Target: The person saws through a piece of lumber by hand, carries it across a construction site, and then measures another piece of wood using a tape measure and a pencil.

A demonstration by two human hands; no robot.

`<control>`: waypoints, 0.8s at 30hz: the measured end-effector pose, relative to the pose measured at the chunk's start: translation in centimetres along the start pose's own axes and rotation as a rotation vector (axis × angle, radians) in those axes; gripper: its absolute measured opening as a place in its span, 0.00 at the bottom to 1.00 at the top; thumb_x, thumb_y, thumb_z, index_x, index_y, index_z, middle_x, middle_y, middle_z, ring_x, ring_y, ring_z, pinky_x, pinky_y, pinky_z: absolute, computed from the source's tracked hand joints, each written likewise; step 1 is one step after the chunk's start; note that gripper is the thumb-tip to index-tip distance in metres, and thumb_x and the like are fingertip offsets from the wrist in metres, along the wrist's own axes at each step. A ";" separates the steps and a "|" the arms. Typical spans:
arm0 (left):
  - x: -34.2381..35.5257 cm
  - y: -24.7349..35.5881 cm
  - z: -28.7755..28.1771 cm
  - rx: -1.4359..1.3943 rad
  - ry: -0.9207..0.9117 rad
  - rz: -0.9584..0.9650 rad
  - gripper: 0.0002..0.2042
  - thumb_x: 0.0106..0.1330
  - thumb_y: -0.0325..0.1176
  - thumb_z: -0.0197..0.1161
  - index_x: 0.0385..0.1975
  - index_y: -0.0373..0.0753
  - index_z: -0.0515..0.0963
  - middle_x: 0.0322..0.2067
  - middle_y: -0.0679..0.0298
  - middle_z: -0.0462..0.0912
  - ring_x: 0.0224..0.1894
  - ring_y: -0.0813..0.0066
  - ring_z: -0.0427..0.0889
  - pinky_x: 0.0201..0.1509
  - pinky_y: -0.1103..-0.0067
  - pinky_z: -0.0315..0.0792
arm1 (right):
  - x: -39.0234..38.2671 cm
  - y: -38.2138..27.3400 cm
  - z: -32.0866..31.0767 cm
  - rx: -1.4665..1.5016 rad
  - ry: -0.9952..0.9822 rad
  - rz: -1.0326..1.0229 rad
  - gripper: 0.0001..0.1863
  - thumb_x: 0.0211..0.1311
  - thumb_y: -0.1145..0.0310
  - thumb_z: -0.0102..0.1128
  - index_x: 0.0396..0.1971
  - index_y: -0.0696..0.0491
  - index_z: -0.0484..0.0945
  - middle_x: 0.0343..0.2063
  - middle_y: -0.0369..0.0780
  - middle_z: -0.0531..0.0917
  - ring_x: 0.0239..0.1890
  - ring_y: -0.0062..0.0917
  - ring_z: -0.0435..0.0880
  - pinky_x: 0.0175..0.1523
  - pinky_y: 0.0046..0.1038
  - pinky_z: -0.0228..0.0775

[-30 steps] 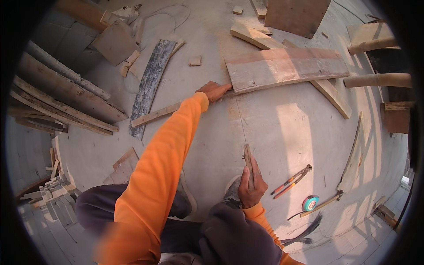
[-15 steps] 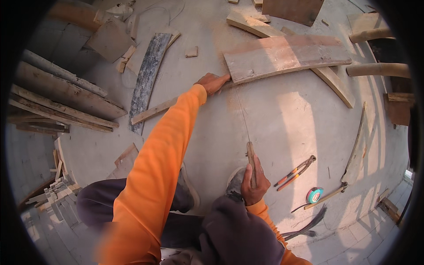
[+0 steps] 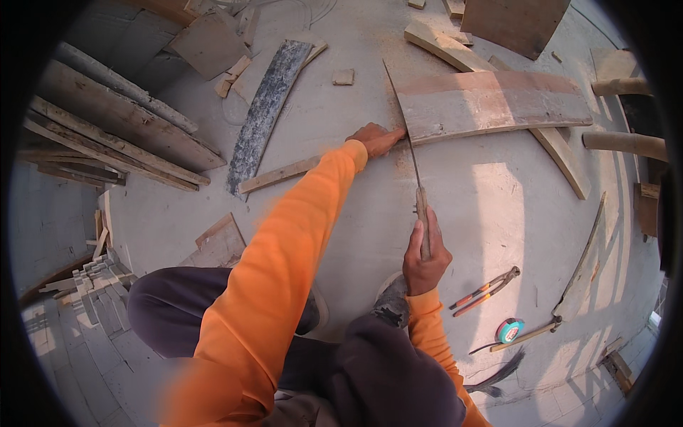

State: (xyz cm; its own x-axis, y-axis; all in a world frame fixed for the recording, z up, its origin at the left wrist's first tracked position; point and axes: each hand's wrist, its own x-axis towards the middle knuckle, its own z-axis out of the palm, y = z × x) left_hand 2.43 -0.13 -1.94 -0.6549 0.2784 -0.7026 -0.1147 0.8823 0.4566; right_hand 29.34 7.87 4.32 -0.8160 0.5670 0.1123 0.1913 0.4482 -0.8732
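Observation:
My right hand (image 3: 427,255) is closed around the wooden handle of a handsaw (image 3: 403,108). Its long thin blade points away from me, along the left end of a wide, weathered plank (image 3: 491,107). My left hand (image 3: 375,140) grips a narrow wooden strip (image 3: 281,176) just left of the blade, with fingers close to the steel. The strip slants up from the lower left toward the plank; its hold under my palm is hidden. Beneath the plank's right part runs a wooden batten (image 3: 562,165), and pale sawdust lies on the floor around the cut.
Right of my right hand lie pincers (image 3: 486,292), a teal tape measure (image 3: 509,330) and a hammer (image 3: 530,336). A dark-stained board (image 3: 270,117) lies at left, near stacked planks (image 3: 128,117). A small wood block (image 3: 343,77) and a square panel (image 3: 516,25) are farther off.
My right hand has pushed the saw forward, so its blade tip now reaches past the plank's far edge. My left hand keeps its place at the plank's end. The whole view has shifted slightly.

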 end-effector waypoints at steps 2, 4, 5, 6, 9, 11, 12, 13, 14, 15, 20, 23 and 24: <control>0.7 -0.5 -0.4 0.036 0.082 0.042 0.34 0.60 0.68 0.50 0.26 0.37 0.83 0.28 0.54 0.83 0.36 0.57 0.81 0.48 0.65 0.71 | 1.9 -0.2 1.7 -0.007 0.034 -0.109 0.19 0.66 0.76 0.59 0.56 0.63 0.77 0.44 0.55 0.85 0.37 0.37 0.90 0.39 0.30 0.81; 0.4 0.3 -0.5 0.062 0.133 0.025 0.35 0.60 0.68 0.50 0.36 0.36 0.84 0.36 0.51 0.85 0.43 0.53 0.82 0.53 0.66 0.71 | 2.0 0.2 1.7 0.010 0.027 -0.049 0.18 0.66 0.76 0.59 0.55 0.63 0.78 0.44 0.55 0.85 0.37 0.37 0.90 0.39 0.30 0.81; 0.0 0.3 -0.5 0.074 0.152 0.015 0.36 0.60 0.68 0.50 0.41 0.36 0.85 0.39 0.50 0.86 0.47 0.52 0.83 0.56 0.66 0.72 | 1.9 0.3 1.8 0.015 0.021 -0.013 0.18 0.66 0.76 0.59 0.55 0.63 0.78 0.44 0.55 0.85 0.37 0.37 0.90 0.39 0.30 0.81; -0.7 0.4 -0.6 0.115 0.155 0.032 0.38 0.59 0.66 0.53 0.55 0.36 0.80 0.49 0.48 0.84 0.53 0.49 0.81 0.59 0.66 0.72 | 2.0 0.2 1.9 0.025 0.012 0.006 0.18 0.67 0.76 0.59 0.55 0.63 0.78 0.44 0.55 0.85 0.37 0.37 0.90 0.39 0.29 0.81; -1.2 0.1 -0.9 0.266 0.219 0.185 0.38 0.57 0.63 0.60 0.57 0.34 0.77 0.50 0.48 0.83 0.54 0.49 0.80 0.61 0.66 0.71 | 2.6 0.3 2.3 0.034 0.029 -0.006 0.18 0.67 0.76 0.59 0.55 0.63 0.78 0.43 0.55 0.86 0.38 0.36 0.90 0.40 0.29 0.81; -1.4 -0.1 -1.0 0.336 0.246 0.277 0.36 0.59 0.58 0.62 0.57 0.33 0.76 0.51 0.49 0.81 0.55 0.50 0.78 0.61 0.65 0.69 | 3.0 1.3 2.9 0.012 0.090 -0.110 0.18 0.67 0.76 0.60 0.55 0.63 0.78 0.43 0.55 0.86 0.38 0.35 0.90 0.40 0.29 0.81; -1.4 -0.2 -0.9 0.365 0.253 0.332 0.34 0.59 0.56 0.63 0.58 0.33 0.75 0.52 0.49 0.80 0.56 0.50 0.77 0.61 0.64 0.68 | 3.2 1.3 2.7 0.014 0.083 -0.096 0.18 0.67 0.76 0.60 0.55 0.63 0.78 0.43 0.55 0.86 0.38 0.35 0.90 0.40 0.29 0.81; -1.2 -1.0 -1.0 0.405 0.271 0.361 0.32 0.62 0.54 0.62 0.57 0.33 0.74 0.52 0.50 0.79 0.56 0.51 0.76 0.61 0.64 0.67 | 3.0 0.8 2.9 0.030 0.071 -0.081 0.18 0.67 0.76 0.60 0.55 0.63 0.78 0.43 0.55 0.86 0.38 0.35 0.90 0.40 0.29 0.81; -0.9 -1.8 -1.0 0.444 0.289 0.392 0.29 0.64 0.52 0.61 0.56 0.33 0.73 0.52 0.50 0.77 0.56 0.51 0.75 0.61 0.63 0.66 | 3.0 0.4 3.1 0.044 0.061 -0.067 0.18 0.67 0.75 0.60 0.55 0.63 0.78 0.43 0.55 0.86 0.38 0.35 0.90 0.40 0.28 0.81; -1.0 -2.0 -0.9 0.484 0.306 0.419 0.27 0.67 0.50 0.60 0.56 0.33 0.72 0.52 0.51 0.76 0.57 0.52 0.74 0.60 0.62 0.66 | 2.9 0.3 3.2 0.049 0.067 -0.072 0.18 0.67 0.76 0.60 0.55 0.63 0.78 0.43 0.55 0.86 0.38 0.35 0.90 0.40 0.28 0.81; -0.9 -1.1 0.5 0.577 0.282 0.360 0.18 0.74 0.44 0.54 0.51 0.34 0.69 0.53 0.51 0.73 0.58 0.54 0.72 0.59 0.60 0.65 | 3.3 -0.2 3.4 0.068 0.044 0.030 0.18 0.66 0.76 0.60 0.55 0.63 0.78 0.43 0.55 0.86 0.37 0.35 0.90 0.40 0.27 0.81; -0.5 -0.6 -0.1 0.602 0.208 0.340 0.18 0.74 0.44 0.54 0.50 0.34 0.68 0.53 0.51 0.73 0.59 0.54 0.72 0.59 0.60 0.65 | 3.6 -0.7 3.5 0.072 0.082 -0.039 0.18 0.66 0.76 0.60 0.55 0.63 0.79 0.42 0.55 0.86 0.36 0.36 0.91 0.39 0.27 0.81; -0.3 -0.3 0.0 0.594 0.174 0.341 0.18 0.74 0.44 0.54 0.50 0.34 0.68 0.53 0.51 0.73 0.59 0.54 0.73 0.59 0.60 0.65 | 2.8 -0.4 2.5 0.023 0.068 -0.031 0.18 0.66 0.76 0.60 0.55 0.64 0.78 0.42 0.55 0.86 0.36 0.36 0.91 0.39 0.27 0.81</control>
State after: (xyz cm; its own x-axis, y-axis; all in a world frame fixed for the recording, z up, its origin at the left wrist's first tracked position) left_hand 2.61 -0.50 -1.86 -0.6970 0.5556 -0.4534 0.5130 0.8281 0.2261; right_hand 25.58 7.53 3.77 -0.7821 0.5993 0.1707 0.1536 0.4509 -0.8793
